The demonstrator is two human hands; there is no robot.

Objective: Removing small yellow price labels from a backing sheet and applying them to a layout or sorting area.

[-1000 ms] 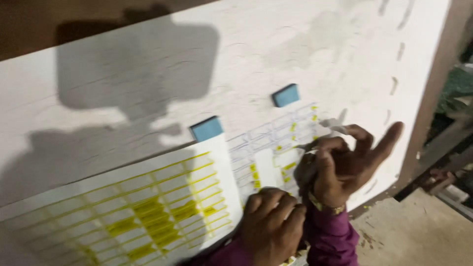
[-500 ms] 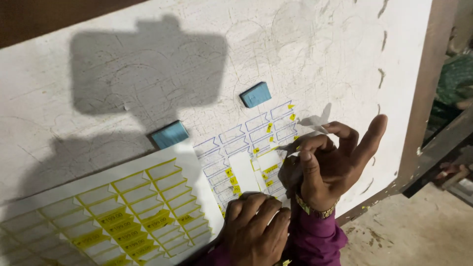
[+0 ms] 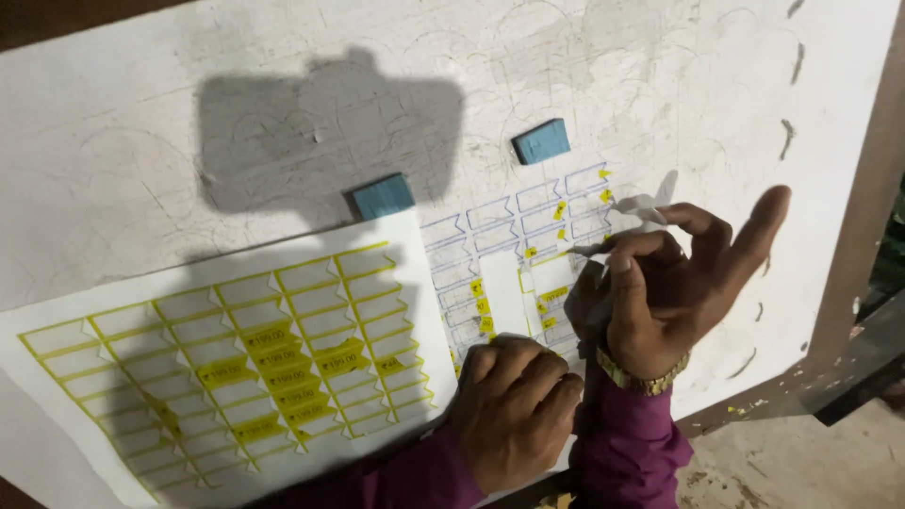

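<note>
Sheets first, from the left: the yellow sheet [image 3: 226, 368] lies flat on the white tabletop [image 3: 141, 141], most of its labels already gone, and it overlaps the near edge of the blue sheet [image 3: 509, 254] beside it. Two small blue blocks [image 3: 384, 196] sit just past the sheets' far edges, apart from each other.

Our left hand [image 3: 517, 410] rests closed, knuckles up, on the near seam where the two sheets meet. We judge that this is the part to keep doing well: press down so the backing does not lift while a label peels.

Our right hand [image 3: 674, 283] hovers over the right part of the blue sheet, its grip pinching a small white label [image 3: 641, 209] between thumb and forefinger, the other fingers spread and raised clear. We would peel low and slowly, folding back along the sheet, so the label does not curl or tear.

Room is tight to the right: the tabletop edge [image 3: 848, 245] runs close beside the raised fingers, with a drop to the floor [image 3: 801, 462] beyond. Open surface lies up and to the left, above the sheets.
</note>
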